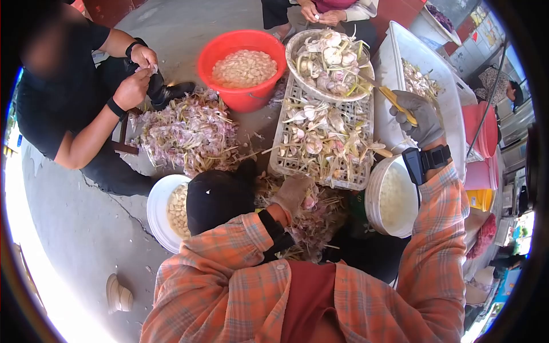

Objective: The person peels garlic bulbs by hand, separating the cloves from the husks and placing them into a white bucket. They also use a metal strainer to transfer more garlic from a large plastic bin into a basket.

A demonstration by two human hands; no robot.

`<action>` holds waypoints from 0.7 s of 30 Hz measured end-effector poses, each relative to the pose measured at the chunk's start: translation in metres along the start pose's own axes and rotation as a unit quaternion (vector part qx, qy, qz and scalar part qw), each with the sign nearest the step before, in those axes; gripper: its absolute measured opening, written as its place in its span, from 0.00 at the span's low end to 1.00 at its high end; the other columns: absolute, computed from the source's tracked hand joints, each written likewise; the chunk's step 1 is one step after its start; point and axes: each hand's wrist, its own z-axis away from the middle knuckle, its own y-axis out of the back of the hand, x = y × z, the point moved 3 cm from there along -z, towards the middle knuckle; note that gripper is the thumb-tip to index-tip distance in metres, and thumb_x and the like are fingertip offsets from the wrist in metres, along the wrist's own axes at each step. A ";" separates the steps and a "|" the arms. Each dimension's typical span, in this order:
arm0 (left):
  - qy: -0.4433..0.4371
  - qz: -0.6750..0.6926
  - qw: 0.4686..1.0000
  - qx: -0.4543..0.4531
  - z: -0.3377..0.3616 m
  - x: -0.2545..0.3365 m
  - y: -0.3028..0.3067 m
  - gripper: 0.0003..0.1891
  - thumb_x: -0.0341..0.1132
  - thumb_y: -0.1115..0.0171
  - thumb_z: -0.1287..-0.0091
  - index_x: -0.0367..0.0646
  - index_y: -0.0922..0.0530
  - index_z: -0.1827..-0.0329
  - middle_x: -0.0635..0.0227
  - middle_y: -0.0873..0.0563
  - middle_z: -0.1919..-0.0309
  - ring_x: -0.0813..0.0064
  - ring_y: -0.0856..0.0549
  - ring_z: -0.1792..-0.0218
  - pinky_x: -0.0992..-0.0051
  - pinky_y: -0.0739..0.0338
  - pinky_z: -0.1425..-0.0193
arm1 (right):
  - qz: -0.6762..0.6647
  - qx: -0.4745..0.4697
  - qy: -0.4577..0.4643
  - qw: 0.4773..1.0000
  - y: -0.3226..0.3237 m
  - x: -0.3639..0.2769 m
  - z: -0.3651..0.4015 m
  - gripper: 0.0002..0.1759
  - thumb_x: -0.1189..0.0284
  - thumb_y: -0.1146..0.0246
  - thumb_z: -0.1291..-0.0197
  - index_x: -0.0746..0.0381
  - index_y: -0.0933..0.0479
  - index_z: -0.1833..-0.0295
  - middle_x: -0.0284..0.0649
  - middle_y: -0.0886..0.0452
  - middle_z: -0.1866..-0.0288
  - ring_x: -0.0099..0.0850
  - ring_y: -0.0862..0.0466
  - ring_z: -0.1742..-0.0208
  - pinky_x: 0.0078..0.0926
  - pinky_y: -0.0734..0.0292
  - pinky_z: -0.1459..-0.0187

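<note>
My right hand [422,118], in a grey glove, is closed around the yellow wooden handle of a knife [397,104]. Its blade points up and left, toward the rim of a round basket [294,41] heaped with garlic bulbs [337,57]. My left hand [293,196], gloved too, is closed around a pinkish garlic bulb [310,200], which its fingers partly hide. It hovers over a pile of garlic skins and stalks [317,231] between my legs. Just beyond lies a white plastic crate [278,155] with more stalked garlic [313,143] and another wooden handle [382,151].
White buckets of peeled cloves stand right [373,197] and left [157,208] of me. A red basin [209,74] of cloves in water sits ahead. A big white tub [452,108] is at right. Co-workers sit left [51,108] and opposite [337,11], near a heap of peelings [183,128].
</note>
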 end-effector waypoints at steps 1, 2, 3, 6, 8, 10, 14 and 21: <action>-0.045 -0.036 0.998 -0.008 -0.004 -0.005 0.004 0.11 0.33 0.47 0.35 0.35 0.23 0.70 0.61 0.20 0.77 0.69 0.18 0.77 0.74 0.26 0.75 | 0.043 0.008 0.007 0.999 -0.006 -0.002 -0.001 0.18 0.72 0.44 0.38 0.70 0.26 0.45 0.41 0.23 0.73 0.18 0.28 0.81 0.12 0.38 0.86; -0.090 -0.072 0.993 -0.016 -0.011 -0.015 0.012 0.11 0.33 0.47 0.35 0.34 0.23 0.70 0.61 0.20 0.77 0.69 0.18 0.77 0.74 0.26 0.76 | 0.085 0.016 0.014 0.996 -0.011 -0.006 -0.001 0.18 0.73 0.43 0.39 0.69 0.25 0.45 0.41 0.23 0.74 0.18 0.28 0.82 0.13 0.38 0.86; -0.083 -0.059 0.995 -0.020 -0.008 -0.010 0.010 0.11 0.33 0.47 0.35 0.34 0.23 0.70 0.61 0.20 0.77 0.69 0.19 0.77 0.74 0.27 0.76 | 0.128 0.025 0.020 0.991 -0.013 -0.009 0.000 0.18 0.73 0.43 0.40 0.69 0.25 0.45 0.41 0.23 0.74 0.19 0.29 0.83 0.15 0.38 0.86; 0.037 0.077 0.996 -0.021 0.004 0.003 0.000 0.11 0.33 0.47 0.35 0.35 0.23 0.70 0.62 0.20 0.77 0.70 0.20 0.78 0.74 0.28 0.77 | 0.246 0.048 0.021 0.968 -0.004 -0.012 -0.005 0.20 0.77 0.44 0.43 0.66 0.25 0.43 0.39 0.23 0.78 0.22 0.27 0.85 0.20 0.36 0.87; 0.040 0.103 0.994 -0.007 0.006 0.003 -0.004 0.11 0.34 0.47 0.35 0.35 0.24 0.71 0.62 0.20 0.76 0.71 0.21 0.79 0.75 0.29 0.77 | 0.369 0.060 0.052 0.926 -0.001 -0.016 -0.005 0.21 0.80 0.46 0.44 0.63 0.25 0.43 0.37 0.24 0.80 0.21 0.26 0.85 0.21 0.34 0.86; 0.027 0.096 0.995 -0.004 0.006 0.004 -0.007 0.11 0.34 0.47 0.35 0.35 0.24 0.71 0.62 0.20 0.76 0.72 0.22 0.79 0.76 0.30 0.77 | 0.435 0.076 0.069 0.894 -0.004 -0.021 0.001 0.22 0.79 0.46 0.45 0.62 0.24 0.43 0.42 0.21 0.77 0.28 0.22 0.82 0.26 0.28 0.80; -0.049 -0.034 0.997 -0.049 0.008 0.010 -0.001 0.10 0.33 0.47 0.35 0.35 0.24 0.71 0.63 0.20 0.75 0.73 0.21 0.77 0.76 0.28 0.75 | 0.567 0.083 0.210 0.792 0.006 -0.016 0.005 0.22 0.77 0.46 0.48 0.61 0.24 0.44 0.50 0.18 0.67 0.44 0.17 0.68 0.37 0.23 0.63; -0.005 -0.048 0.999 -0.011 0.006 0.005 0.003 0.03 0.24 0.45 0.44 0.35 0.24 0.68 0.64 0.20 0.73 0.75 0.19 0.73 0.76 0.25 0.71 | 0.598 0.118 0.244 0.754 0.024 -0.004 0.024 0.25 0.77 0.48 0.48 0.60 0.27 0.41 0.56 0.20 0.62 0.51 0.19 0.60 0.44 0.26 0.57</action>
